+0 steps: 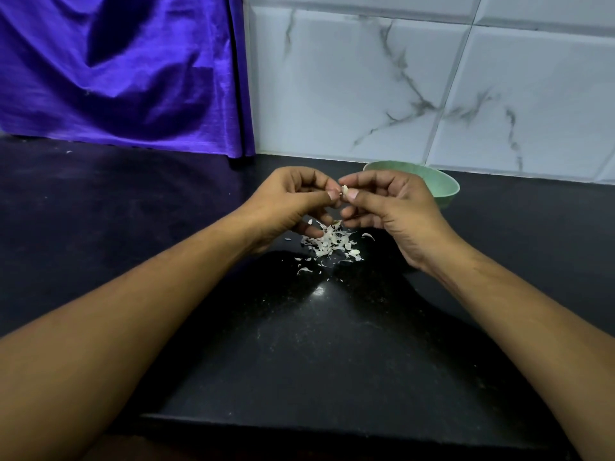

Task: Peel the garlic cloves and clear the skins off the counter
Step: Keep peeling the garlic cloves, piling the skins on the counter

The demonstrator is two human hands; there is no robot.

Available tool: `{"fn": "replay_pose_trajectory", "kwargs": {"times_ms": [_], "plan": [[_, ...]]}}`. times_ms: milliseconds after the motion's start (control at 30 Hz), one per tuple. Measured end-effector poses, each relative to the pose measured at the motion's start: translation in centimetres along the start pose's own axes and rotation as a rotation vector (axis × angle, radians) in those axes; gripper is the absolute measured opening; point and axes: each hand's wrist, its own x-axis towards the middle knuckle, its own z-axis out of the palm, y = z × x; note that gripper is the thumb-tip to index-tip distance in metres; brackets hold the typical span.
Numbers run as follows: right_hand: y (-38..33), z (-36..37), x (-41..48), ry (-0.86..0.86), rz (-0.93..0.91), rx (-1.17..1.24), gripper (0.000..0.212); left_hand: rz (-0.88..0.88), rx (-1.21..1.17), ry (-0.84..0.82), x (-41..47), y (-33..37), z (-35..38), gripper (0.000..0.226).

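The left hand [289, 202] and right hand [386, 201] both pinch one garlic clove [344, 190]; best lift the skin by thumbnail so it drops onto the skins [332, 244] at six o'clock

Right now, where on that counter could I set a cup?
Free: the counter left of the left hand, up to the purple cloth; the near stretch before the garlic skins. Crowded: the middle, where both hands pinch a garlic clove over them, green bowl behind the right hand.
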Motion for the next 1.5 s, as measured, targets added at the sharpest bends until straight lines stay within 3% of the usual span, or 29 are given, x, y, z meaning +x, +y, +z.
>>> {"fn": "replay_pose_trajectory", "kwargs": {"times_ms": [300,567,800,1167,1500], "plan": [[0.27,0.04,0.08,-0.013,-0.073,-0.142,0.01,-0.013,0.037,0.054,0.24,-0.3,-0.22,0.01],[0.4,0.15,0.18,-0.004,-0.053,-0.129,0.012,-0.032,0.045,0.055,0.31,-0.35,-0.01,0.017],[0.29,0.14,0.11,0.009,-0.046,-0.136,0.009,-0.012,0.053,0.042,0.23,-0.23,-0.01,0.008],[-0.14,-0.2,-0.09,-0.044,0.164,0.095,0.007,0.03,0.074,-0.013,0.08,-0.15,-0.37,0.009],[-0.05,-0.19,0.19,-0.036,-0.019,-0.201,0.012,0.007,0.086,0.006,0.07,-0.29,-0.46,0.008]]}}
